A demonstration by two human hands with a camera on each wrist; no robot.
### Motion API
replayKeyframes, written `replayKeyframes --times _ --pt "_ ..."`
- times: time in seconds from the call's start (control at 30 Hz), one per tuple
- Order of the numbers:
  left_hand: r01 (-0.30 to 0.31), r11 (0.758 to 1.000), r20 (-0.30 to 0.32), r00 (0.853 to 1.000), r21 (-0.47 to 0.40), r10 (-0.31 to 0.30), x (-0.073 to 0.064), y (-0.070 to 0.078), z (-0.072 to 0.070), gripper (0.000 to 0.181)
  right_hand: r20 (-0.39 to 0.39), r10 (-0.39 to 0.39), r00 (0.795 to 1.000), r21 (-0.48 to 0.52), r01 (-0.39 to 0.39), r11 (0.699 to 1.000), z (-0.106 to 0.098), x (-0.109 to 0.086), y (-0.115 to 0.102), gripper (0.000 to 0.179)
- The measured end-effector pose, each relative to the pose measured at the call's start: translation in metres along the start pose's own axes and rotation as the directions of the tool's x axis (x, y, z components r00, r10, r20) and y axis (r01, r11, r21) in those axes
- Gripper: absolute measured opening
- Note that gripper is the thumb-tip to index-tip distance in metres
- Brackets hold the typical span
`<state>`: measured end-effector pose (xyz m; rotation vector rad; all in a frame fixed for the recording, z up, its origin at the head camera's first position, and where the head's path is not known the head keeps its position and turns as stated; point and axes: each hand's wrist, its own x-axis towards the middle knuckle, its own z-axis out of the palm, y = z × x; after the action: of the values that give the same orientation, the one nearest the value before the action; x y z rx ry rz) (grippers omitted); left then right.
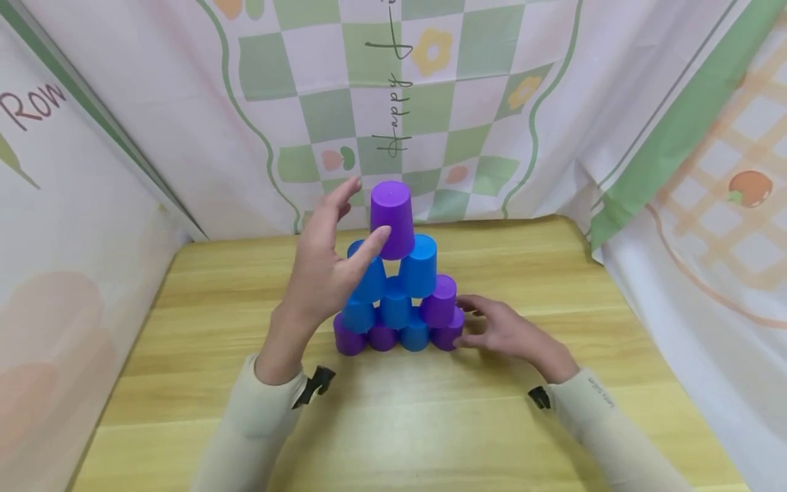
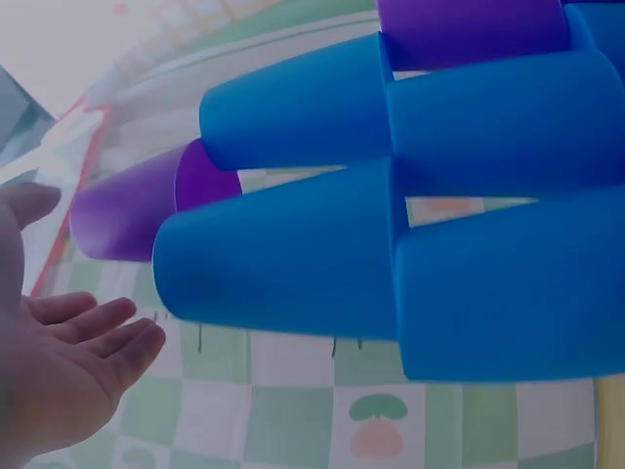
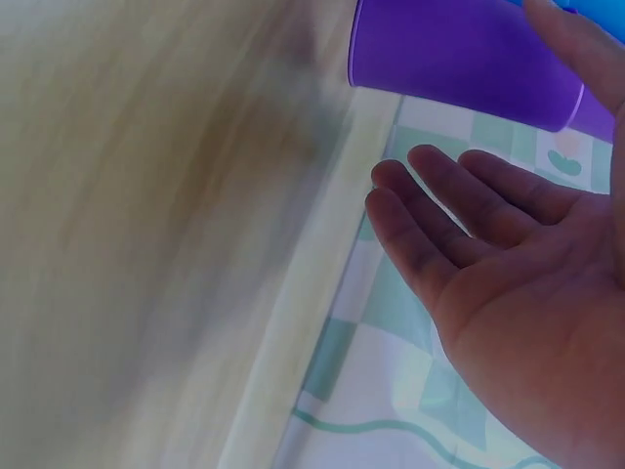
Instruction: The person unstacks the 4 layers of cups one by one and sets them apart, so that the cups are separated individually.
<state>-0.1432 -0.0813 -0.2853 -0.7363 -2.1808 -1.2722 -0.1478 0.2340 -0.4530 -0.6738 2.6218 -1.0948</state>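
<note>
Upside-down cups form a stepped pyramid, with a single purple cup [image 1: 392, 222] on top. Two blue cups [image 1: 419, 266] support it, and below them come two blue cups and a purple cup [image 1: 439, 302]. Purple cups and a blue cup [image 1: 415, 333] make up the bottom row. My left hand [image 1: 326, 266] is beside the top cup, thumb and fingers spread; in the left wrist view a gap shows between this hand [image 2: 68, 362] and the cups. Low at the pyramid's right side is my right hand [image 1: 501, 331], fingers extended; whether it touches the cups I cannot tell.
The cups stand on a wood-grain table [image 1: 393, 430]. Behind it hangs a checked green and white cloth [image 1: 430, 109], with further printed cloths at the left and right. Black clips [image 1: 316, 386] stick out at both sleeve cuffs.
</note>
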Motion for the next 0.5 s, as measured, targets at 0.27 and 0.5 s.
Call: replayKeyframes --times 0.27,0.5 --pt "0.159 0.987 0.116 0.981 0.0 -0.158 0.005 0.002 0.01 0.08 0.025 0.033 0.999 0.038 -0.034 0.999 0.008 0.008 -0.001 0.07" --pt "0.128 0.99 0.098 0.988 -0.059 -0.122 0.006 0.0 0.017 0.079 0.044 0.063 0.997 0.077 -0.066 0.995 0.011 0.01 -0.002 0.059"
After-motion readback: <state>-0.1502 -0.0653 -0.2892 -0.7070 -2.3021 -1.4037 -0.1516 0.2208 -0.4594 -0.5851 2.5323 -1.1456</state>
